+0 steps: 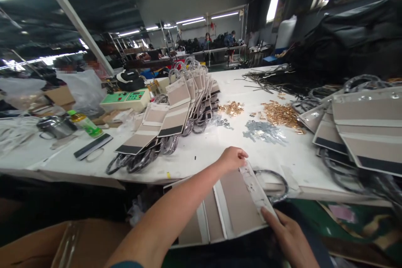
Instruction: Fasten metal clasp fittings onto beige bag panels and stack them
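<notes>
A flat beige bag panel (232, 207) with white and dark stripes lies tilted over the near table edge, its grey handle loop (276, 182) resting on the table. My left hand (233, 159) grips the panel's top white strip with fingers curled. My right hand (290, 234) presses on the panel's lower right edge, fingers together on it.
A fanned row of finished bag panels (176, 117) stands at centre left; another stack (367, 134) lies at right. Gold fittings (281, 114) and silver fittings (264, 130) are heaped on the white table (204, 155). A cardboard box (56, 243) sits below left. People work far behind.
</notes>
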Action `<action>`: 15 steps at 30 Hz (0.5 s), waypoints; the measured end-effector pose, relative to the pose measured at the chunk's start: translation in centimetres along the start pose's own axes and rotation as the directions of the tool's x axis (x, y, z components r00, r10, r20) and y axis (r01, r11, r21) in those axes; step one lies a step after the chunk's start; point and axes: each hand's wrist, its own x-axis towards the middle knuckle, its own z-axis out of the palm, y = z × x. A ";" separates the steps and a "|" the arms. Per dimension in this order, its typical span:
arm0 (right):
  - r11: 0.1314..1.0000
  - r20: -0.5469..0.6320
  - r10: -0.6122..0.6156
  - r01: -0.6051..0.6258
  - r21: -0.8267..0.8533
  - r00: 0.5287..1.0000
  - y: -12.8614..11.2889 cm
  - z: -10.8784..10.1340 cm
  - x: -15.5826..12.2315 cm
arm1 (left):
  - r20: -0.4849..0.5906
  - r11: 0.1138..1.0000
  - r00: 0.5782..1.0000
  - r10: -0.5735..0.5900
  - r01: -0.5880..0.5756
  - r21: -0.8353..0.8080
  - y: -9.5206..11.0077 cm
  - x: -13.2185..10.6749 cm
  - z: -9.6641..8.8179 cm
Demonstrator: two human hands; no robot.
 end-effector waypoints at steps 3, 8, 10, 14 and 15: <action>1.000 -0.027 -0.020 0.021 0.018 0.999 0.4 0.2 0.4 | -0.145 0.992 0.985 0.091 -0.076 0.105 -0.1 -2.6 0.6; 0.999 -0.028 0.002 -0.003 -0.036 1.000 0.7 0.5 0.9 | -0.272 0.867 0.878 0.395 -0.257 0.428 -2.2 -9.8 2.3; 0.996 0.012 0.024 -0.023 -0.083 1.000 1.0 0.2 1.3 | -0.194 0.840 0.903 0.384 -0.254 0.480 -3.2 -11.5 2.9; 0.964 0.110 -0.026 0.054 -0.260 0.994 2.0 -2.9 2.1 | -0.105 0.832 0.944 0.313 -0.218 0.510 -4.1 -12.0 3.4; 0.940 0.101 -0.082 0.111 -0.321 0.991 2.1 -4.1 2.3 | -0.103 0.834 0.947 0.305 -0.213 0.509 -4.2 -11.9 3.4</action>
